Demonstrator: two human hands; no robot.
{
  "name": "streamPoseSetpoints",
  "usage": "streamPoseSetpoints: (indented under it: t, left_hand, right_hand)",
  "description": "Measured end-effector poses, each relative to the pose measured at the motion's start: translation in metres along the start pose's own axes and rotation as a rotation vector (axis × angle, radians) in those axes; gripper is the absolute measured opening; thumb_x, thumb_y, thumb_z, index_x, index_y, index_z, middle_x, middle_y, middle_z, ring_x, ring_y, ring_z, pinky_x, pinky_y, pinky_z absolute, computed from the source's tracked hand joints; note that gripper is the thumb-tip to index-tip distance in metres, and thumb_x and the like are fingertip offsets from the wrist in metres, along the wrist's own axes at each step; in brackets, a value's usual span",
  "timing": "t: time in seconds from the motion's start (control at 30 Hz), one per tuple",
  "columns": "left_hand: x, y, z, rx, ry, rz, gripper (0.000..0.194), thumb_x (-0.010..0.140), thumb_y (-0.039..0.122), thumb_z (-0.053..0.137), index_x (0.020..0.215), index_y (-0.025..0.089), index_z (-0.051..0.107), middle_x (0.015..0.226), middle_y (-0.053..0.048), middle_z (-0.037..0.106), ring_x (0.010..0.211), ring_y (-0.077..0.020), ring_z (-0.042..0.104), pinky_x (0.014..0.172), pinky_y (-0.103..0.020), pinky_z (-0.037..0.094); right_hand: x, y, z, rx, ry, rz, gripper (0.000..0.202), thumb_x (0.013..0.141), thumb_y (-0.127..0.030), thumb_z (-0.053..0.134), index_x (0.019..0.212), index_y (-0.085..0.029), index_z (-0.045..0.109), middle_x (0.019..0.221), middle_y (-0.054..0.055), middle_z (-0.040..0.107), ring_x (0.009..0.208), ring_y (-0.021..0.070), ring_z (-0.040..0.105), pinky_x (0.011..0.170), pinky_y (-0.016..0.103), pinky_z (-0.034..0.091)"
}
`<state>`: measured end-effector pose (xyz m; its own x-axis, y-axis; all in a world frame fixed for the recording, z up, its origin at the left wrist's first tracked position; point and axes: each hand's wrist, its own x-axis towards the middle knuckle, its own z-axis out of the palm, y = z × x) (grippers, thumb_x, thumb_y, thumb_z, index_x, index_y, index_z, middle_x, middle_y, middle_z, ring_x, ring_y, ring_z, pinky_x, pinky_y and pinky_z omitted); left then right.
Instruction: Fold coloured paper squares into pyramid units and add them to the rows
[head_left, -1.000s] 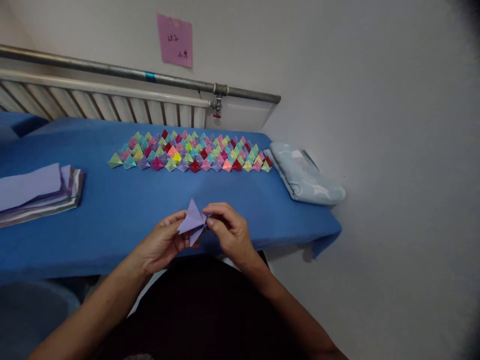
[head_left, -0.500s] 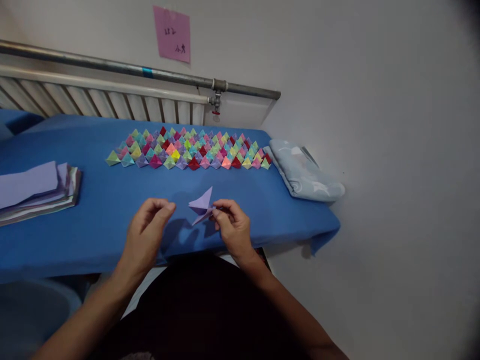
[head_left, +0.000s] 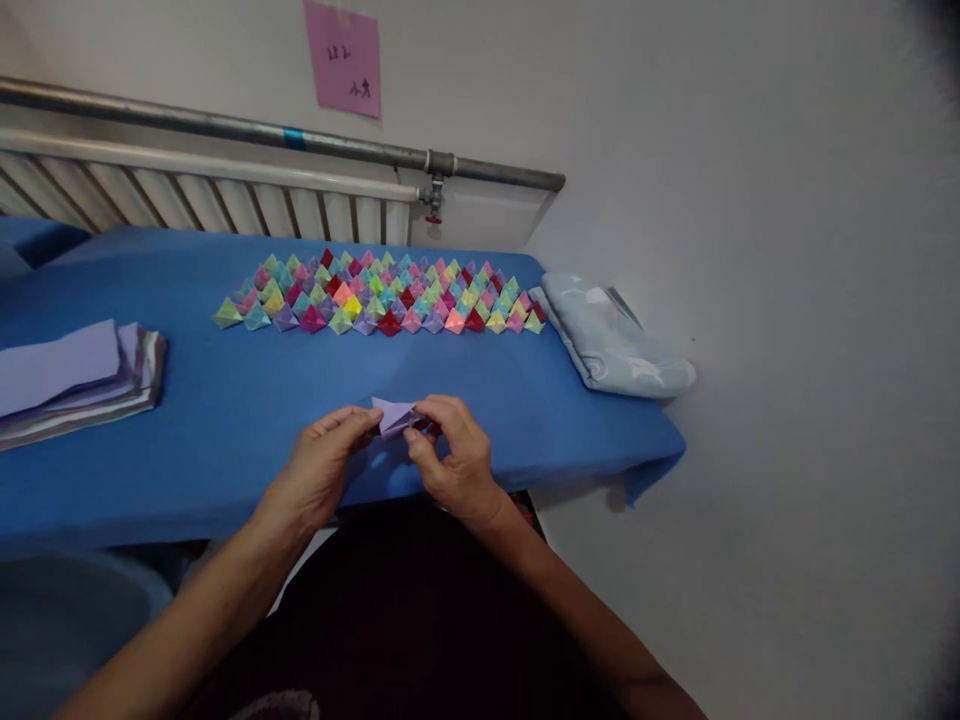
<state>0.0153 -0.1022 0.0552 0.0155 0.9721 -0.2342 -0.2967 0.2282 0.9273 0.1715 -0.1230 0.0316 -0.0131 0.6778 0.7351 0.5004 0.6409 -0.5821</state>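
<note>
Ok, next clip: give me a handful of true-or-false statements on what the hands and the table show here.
1. Both hands, left hand and right hand, pinch the purple folded paper. True.
2. The folded paper pieces lie scattered all over the blue table. False: they sit in neat rows by the radiator.
3. A stack of paper sheets lies at the table's left. True.
4. The folded light blue cloth lies under the paper stack. False: it lies at the table's right end.
5. The wall note is green. False: pink.
</note>
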Motion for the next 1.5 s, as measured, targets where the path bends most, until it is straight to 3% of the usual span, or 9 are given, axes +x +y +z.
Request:
streamPoseSetpoints:
  t: [0.33, 0.53, 0.77, 1.07, 1.33, 1.5]
  left_hand:
    - [-0.001, 0.003, -0.007, 0.036, -0.002, 0.001, 0.032, 0.063, 0.043, 0.082, 0.072, 0.018, 0.065, 0.066, 0.003, 0.066, 0.057, -0.0114, 0.057, 0.057, -0.024, 0.046]
    - [-0.004, 0.003, -0.002, 0.050, 0.012, 0.050, 0.030, 0.065, 0.043, 0.081, 0.073, 0.019, 0.065, 0.068, 0.002, 0.068, 0.063, -0.0134, 0.062, 0.063, -0.025, 0.049]
    - [-0.007, 0.001, -0.001, 0.046, -0.027, 0.058, 0.030, 0.067, 0.043, 0.083, 0.075, 0.019, 0.066, 0.075, 0.001, 0.071, 0.070, -0.0137, 0.064, 0.073, -0.027, 0.050]
    - [-0.003, -0.003, -0.005, 0.026, -0.053, 0.067, 0.027, 0.068, 0.041, 0.084, 0.075, 0.019, 0.070, 0.072, 0.003, 0.070, 0.067, -0.0103, 0.059, 0.067, -0.021, 0.046]
    - [-0.002, 0.004, 0.000, -0.054, -0.066, -0.001, 0.036, 0.054, 0.042, 0.091, 0.069, 0.018, 0.069, 0.071, 0.002, 0.071, 0.068, -0.0112, 0.063, 0.069, -0.022, 0.049]
    - [-0.004, 0.006, 0.004, -0.047, -0.043, -0.042, 0.040, 0.048, 0.043, 0.093, 0.063, 0.017, 0.067, 0.061, 0.004, 0.066, 0.061, -0.0094, 0.060, 0.064, -0.021, 0.048]
  right_hand:
    - [-0.001, 0.006, 0.008, 0.124, -0.069, 0.299, 0.040, 0.084, -0.025, 0.066, 0.123, -0.024, 0.059, 0.105, 0.005, 0.071, 0.094, 0.0181, 0.067, 0.074, 0.030, 0.055]
    - [0.003, -0.001, 0.000, -0.177, -0.024, -0.004, 0.027, 0.087, -0.031, 0.069, 0.113, -0.024, 0.064, 0.108, 0.007, 0.071, 0.106, 0.0234, 0.062, 0.095, 0.043, 0.046]
    - [0.007, -0.004, 0.001, -0.198, 0.013, -0.015, 0.018, 0.091, -0.027, 0.064, 0.109, -0.024, 0.064, 0.099, 0.004, 0.073, 0.094, 0.0208, 0.063, 0.088, 0.039, 0.045]
    - [0.006, -0.004, 0.001, -0.014, 0.036, 0.164, 0.018, 0.090, -0.024, 0.059, 0.106, -0.023, 0.066, 0.096, 0.003, 0.072, 0.090, 0.0182, 0.065, 0.087, 0.036, 0.050]
    - [0.009, -0.001, 0.005, 0.348, 0.059, 0.418, 0.013, 0.084, -0.025, 0.063, 0.098, -0.024, 0.065, 0.085, -0.002, 0.068, 0.079, 0.0129, 0.063, 0.077, 0.027, 0.052]
    - [0.009, -0.004, 0.003, 0.389, 0.043, 0.494, 0.010, 0.087, -0.028, 0.059, 0.094, -0.024, 0.065, 0.083, -0.002, 0.067, 0.078, 0.0132, 0.062, 0.076, 0.028, 0.050]
